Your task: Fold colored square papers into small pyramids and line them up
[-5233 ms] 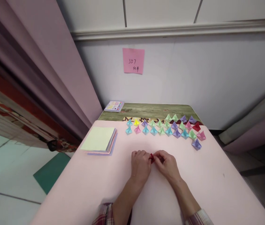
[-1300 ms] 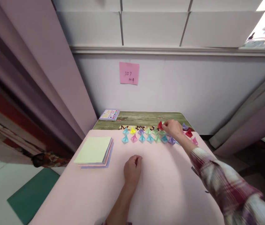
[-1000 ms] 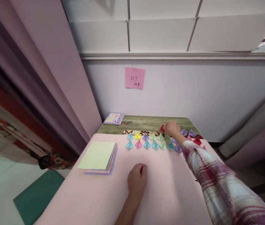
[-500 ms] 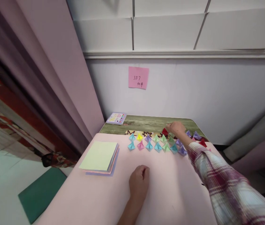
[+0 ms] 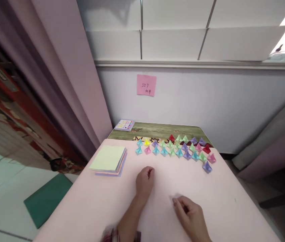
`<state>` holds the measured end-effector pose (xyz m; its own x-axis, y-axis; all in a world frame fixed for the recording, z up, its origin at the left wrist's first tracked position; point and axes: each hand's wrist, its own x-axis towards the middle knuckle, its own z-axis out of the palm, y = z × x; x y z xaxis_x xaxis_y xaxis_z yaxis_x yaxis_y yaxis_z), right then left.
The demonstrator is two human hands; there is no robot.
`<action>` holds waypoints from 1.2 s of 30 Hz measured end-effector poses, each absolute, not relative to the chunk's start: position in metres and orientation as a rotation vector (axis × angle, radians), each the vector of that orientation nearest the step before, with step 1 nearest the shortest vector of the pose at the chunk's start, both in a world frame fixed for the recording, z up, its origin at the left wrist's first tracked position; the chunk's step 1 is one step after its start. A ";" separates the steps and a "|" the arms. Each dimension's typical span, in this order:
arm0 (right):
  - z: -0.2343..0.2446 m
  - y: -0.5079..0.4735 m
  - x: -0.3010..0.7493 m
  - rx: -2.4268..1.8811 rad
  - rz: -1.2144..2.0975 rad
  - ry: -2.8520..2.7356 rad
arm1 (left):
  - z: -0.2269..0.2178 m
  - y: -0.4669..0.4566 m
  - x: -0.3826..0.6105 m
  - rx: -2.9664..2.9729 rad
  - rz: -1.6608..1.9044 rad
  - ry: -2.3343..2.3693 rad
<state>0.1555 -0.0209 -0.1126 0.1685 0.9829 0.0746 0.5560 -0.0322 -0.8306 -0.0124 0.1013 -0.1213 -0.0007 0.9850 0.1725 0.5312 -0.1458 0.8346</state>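
My left hand (image 5: 144,181) rests on the pink table (image 5: 86,208) as a loose fist with nothing visible in it. My right hand (image 5: 190,215) lies nearer the front edge, its fingers loosely curled and empty. At the far edge several small folded paper shapes (image 5: 180,149) in many colours stand in rows. A red folded shape (image 5: 172,138) sits at the back of those rows, apart from both hands. A stack of coloured paper sheets (image 5: 108,159), pale green on top, lies to the left of my left hand.
A small pack of paper (image 5: 124,124) lies on the green wood-patterned surface (image 5: 162,129) beyond the table. A pink note (image 5: 146,85) is stuck on the white wall. Curtains (image 5: 64,77) hang at the left. A green mat (image 5: 46,198) lies on the floor.
My right hand let go of the red folded shape at the back row and drew back to the near part of the table. The left hand stayed put.
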 end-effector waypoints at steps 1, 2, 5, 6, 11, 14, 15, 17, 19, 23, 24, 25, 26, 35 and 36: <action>-0.114 -0.026 0.154 -1.679 0.667 -1.535 | -0.122 0.099 -0.011 1.717 1.098 1.544; -0.114 -0.029 0.153 -1.680 0.630 -1.562 | -0.122 0.095 -0.009 1.716 1.142 1.536; -0.109 -0.029 0.156 -1.708 0.572 -1.593 | -0.117 0.078 -0.004 1.812 1.207 1.494; -0.108 -0.028 0.156 -1.716 0.569 -1.614 | -0.114 0.072 -0.003 1.864 1.223 1.472; -0.108 -0.033 0.158 -1.743 0.565 -1.670 | -0.090 0.067 -0.040 2.145 1.278 1.529; -0.110 -0.035 0.158 -1.762 0.547 -1.677 | -0.075 0.085 -0.094 2.203 1.220 1.719; -0.111 -0.035 0.158 -1.772 0.544 -1.681 | -0.072 0.092 -0.113 2.208 1.176 1.793; -0.111 -0.034 0.158 -1.788 0.542 -1.693 | -0.068 0.104 -0.147 2.219 1.047 1.914; -0.110 -0.034 0.158 -1.796 0.540 -1.708 | -0.068 0.111 -0.170 2.212 0.900 1.966; -0.107 -0.035 0.158 -1.811 0.540 -1.719 | -0.076 0.115 -0.184 2.128 0.774 1.907; -0.106 -0.035 0.158 -1.815 0.539 -1.719 | -0.077 0.115 -0.184 2.109 0.778 1.895; -0.106 -0.035 0.157 -1.815 0.541 -1.720 | -0.079 0.115 -0.183 2.092 0.790 1.894; -0.106 -0.036 0.157 -1.812 0.541 -1.721 | -0.080 0.116 -0.182 2.074 0.806 1.903; -0.107 -0.036 0.158 -1.769 0.501 -1.732 | -0.080 0.124 -0.193 1.937 0.886 1.933; -0.108 -0.036 0.158 -1.763 0.493 -1.733 | -0.080 0.123 -0.193 1.931 0.895 1.933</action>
